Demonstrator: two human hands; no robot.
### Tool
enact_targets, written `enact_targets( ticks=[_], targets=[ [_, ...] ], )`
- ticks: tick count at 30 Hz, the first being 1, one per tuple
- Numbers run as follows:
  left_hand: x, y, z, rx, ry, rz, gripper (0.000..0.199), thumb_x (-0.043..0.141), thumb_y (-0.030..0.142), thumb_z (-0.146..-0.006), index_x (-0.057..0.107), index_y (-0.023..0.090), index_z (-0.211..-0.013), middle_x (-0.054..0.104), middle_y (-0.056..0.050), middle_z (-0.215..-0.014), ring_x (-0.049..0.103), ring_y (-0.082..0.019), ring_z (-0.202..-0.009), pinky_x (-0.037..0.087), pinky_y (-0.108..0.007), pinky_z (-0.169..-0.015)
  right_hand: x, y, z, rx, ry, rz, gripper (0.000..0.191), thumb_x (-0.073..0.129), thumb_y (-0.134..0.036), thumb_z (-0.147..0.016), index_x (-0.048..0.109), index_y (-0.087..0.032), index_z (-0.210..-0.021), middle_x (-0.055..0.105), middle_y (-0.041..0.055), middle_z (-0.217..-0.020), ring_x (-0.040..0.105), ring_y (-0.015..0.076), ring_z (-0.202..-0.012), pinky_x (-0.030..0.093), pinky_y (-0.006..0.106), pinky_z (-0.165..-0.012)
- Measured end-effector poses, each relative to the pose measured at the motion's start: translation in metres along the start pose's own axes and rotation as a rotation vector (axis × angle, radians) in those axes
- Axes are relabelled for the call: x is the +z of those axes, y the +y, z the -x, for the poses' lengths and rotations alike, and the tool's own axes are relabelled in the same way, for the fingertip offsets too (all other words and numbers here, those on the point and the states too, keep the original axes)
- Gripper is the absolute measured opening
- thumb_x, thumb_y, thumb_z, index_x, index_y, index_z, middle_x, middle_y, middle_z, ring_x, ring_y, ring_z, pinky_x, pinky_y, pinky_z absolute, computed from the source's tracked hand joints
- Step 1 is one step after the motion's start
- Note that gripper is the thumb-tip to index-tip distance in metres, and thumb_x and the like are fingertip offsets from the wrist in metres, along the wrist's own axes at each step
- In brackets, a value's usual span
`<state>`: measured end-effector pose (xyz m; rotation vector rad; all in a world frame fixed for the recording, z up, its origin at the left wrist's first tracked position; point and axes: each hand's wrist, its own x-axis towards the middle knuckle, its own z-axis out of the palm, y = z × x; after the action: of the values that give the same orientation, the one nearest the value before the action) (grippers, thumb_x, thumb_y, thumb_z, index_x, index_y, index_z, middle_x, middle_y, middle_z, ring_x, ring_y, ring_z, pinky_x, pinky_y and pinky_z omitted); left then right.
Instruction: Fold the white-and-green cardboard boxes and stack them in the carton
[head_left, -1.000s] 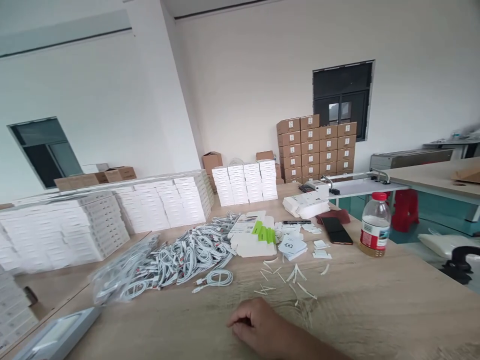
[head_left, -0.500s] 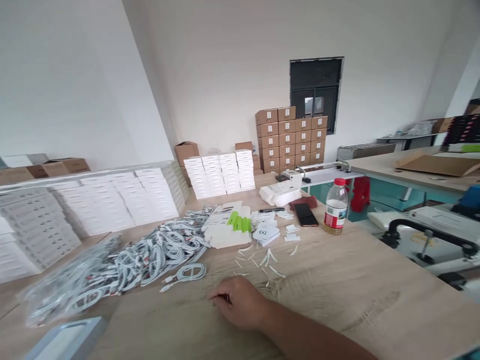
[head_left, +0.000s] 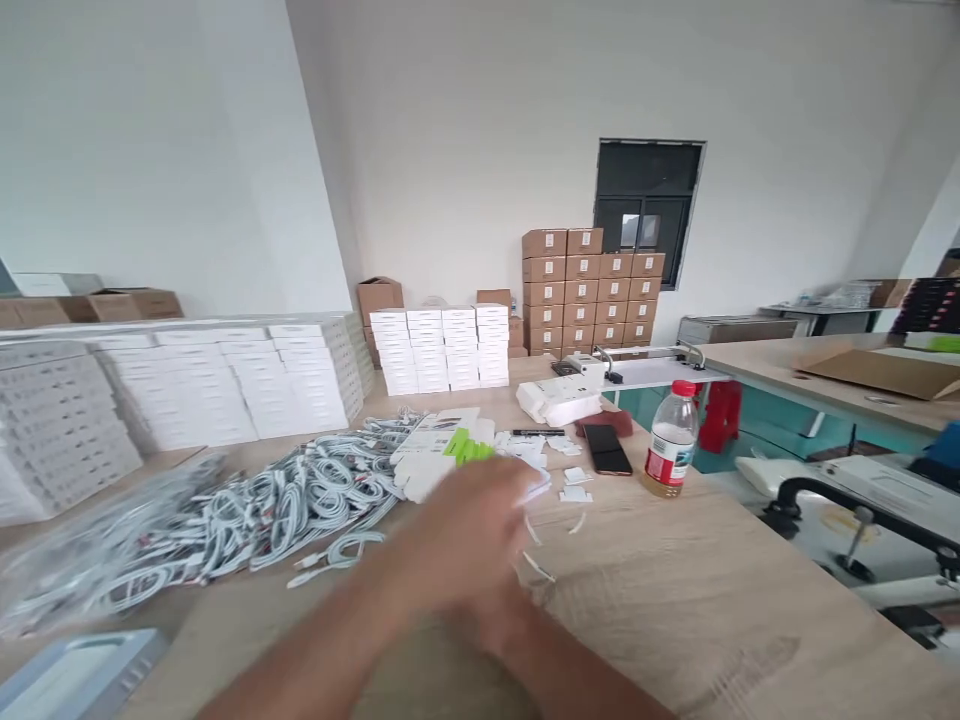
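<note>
At the pale wood-grain desk (head_left: 720, 590), your left grip (head_left: 457, 525) was up over the middle of the surface, motion-blurred, pointing right toward the small white paper slips (head_left: 574, 495). Your right grip (head_left: 499, 610) was lower and just beneath it, also blurred. Can't tell how far open either one was, or whether either had hold of anything.

Nearest to the left grip: a folded white cardboard carton with bright green strips (head_left: 427, 470), partly hidden behind that hand. Thin white offcuts (head_left: 540, 568) lay by the right grip.

Left of them, a heap of coiled white cables (head_left: 300, 500) spilled across the desk, with a clear plastic bag of cables (head_left: 90, 570) at its left end. To the right lay a black smartphone (head_left: 607, 450) and a clear plastic bottle with a red cap (head_left: 670, 440). Stacked white product boxes (head_left: 442, 350) and brown cardboard cartons (head_left: 592, 290) stood beyond the desk.
</note>
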<state>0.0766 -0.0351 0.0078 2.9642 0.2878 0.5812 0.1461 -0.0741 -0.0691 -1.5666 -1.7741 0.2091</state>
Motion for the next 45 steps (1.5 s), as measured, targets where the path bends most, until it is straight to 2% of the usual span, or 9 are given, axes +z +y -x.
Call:
enact_targets(
  ticks=[3,8,15,19,21,24,28,31,45],
  targets=[
    [-0.002,-0.055,-0.037,-0.312,-0.058,-0.237,0.064,0.052,0.022,-0.078,0.048,0.019,-0.142,0.048,-0.013,-0.149,0.040,-0.030,-0.140,0.032,-0.049,-0.113,-0.013,0.005,-0.001,0.040,0.048,0.018,0.020,0.057,-0.026,-0.088,0.073,-0.027,-0.101,0.075,0.0017,-0.093,0.065,0.0174,-0.091,0.045,0.027,-0.085],
    [0.028,-0.101,-0.017,-0.342,-0.037,-0.317,0.061,0.052,0.011,-0.075,0.057,0.024,-0.134,0.056,-0.011,-0.143,0.049,-0.029,-0.133,0.024,-0.054,-0.116,-0.034,0.023,0.006,0.264,0.215,0.092,0.021,0.052,-0.019,-0.088,0.073,-0.023,-0.088,0.075,0.0041,-0.088,0.066,0.0168,-0.081,0.043,0.026,-0.075],
    [0.018,-0.062,0.026,0.043,0.220,-0.304,0.044,0.046,0.007,-0.084,0.074,0.031,-0.109,0.077,-0.003,-0.109,0.068,-0.026,-0.094,0.043,-0.052,-0.100,-0.045,0.050,-0.006,0.627,0.460,-0.801,0.042,0.046,-0.055,-0.090,0.065,-0.018,-0.097,0.070,0.0039,-0.075,0.057,0.0129,-0.049,0.041,0.025,-0.048],
    [-0.001,-0.035,0.054,0.257,0.159,-0.014,0.037,0.063,0.030,-0.084,0.068,0.039,-0.119,0.075,-0.002,-0.115,0.067,-0.028,-0.100,0.051,-0.047,-0.095,-0.057,0.061,-0.008,0.642,0.636,-1.276,0.043,0.070,-0.044,-0.072,0.060,-0.019,-0.106,0.072,0.0013,-0.074,0.065,0.0170,-0.058,0.049,0.027,-0.054],
    [-0.009,-0.039,0.066,0.125,0.276,0.217,0.047,0.067,0.044,-0.080,0.062,0.042,-0.127,0.068,-0.002,-0.129,0.059,-0.032,-0.120,0.045,-0.051,-0.105,-0.059,0.056,-0.004,0.580,0.593,-1.326,0.046,0.075,-0.034,-0.064,0.062,-0.017,-0.105,0.074,0.0024,-0.074,0.067,0.0191,-0.064,0.052,0.030,-0.061],
    [-0.016,-0.058,0.075,-0.416,0.527,0.695,0.047,0.052,0.053,-0.087,0.059,0.036,-0.130,0.064,-0.005,-0.133,0.056,-0.033,-0.125,0.051,-0.049,-0.098,-0.051,0.036,0.004,0.498,0.350,-1.367,0.046,0.080,-0.028,-0.059,0.066,-0.014,-0.101,0.076,0.0051,-0.080,0.070,0.0208,-0.069,0.053,0.032,-0.068],
    [-0.011,-0.075,0.083,-0.772,0.164,1.342,0.056,0.066,0.051,-0.078,0.064,0.020,-0.125,0.075,-0.010,-0.109,0.071,-0.032,-0.098,0.058,-0.039,-0.077,-0.034,0.014,0.016,0.411,-0.047,-1.243,0.049,0.082,-0.032,-0.062,0.067,-0.016,-0.107,0.076,0.0061,-0.097,0.070,0.0256,-0.089,0.052,0.039,-0.082],
    [-0.002,-0.077,0.089,-0.812,-0.028,1.494,0.060,0.083,0.029,-0.063,0.067,0.013,-0.118,0.078,-0.009,-0.088,0.073,-0.028,-0.081,0.056,-0.035,-0.074,-0.030,0.016,0.020,0.420,-0.045,-1.001,0.053,0.082,-0.035,-0.065,0.066,-0.020,-0.113,0.074,0.0056,-0.108,0.067,0.0265,-0.100,0.050,0.040,-0.088],
    [0.016,-0.067,0.085,-0.814,-0.331,1.249,0.047,0.073,0.023,-0.061,0.070,0.020,-0.108,0.076,0.001,-0.081,0.068,-0.020,-0.074,0.048,-0.025,-0.064,-0.045,0.026,0.027,0.274,-0.203,-0.137,0.005,0.064,-0.025,-0.074,0.064,-0.021,-0.074,0.064,-0.0036,-0.069,0.052,0.0100,-0.060,0.034,0.021,-0.050]
  ],
)
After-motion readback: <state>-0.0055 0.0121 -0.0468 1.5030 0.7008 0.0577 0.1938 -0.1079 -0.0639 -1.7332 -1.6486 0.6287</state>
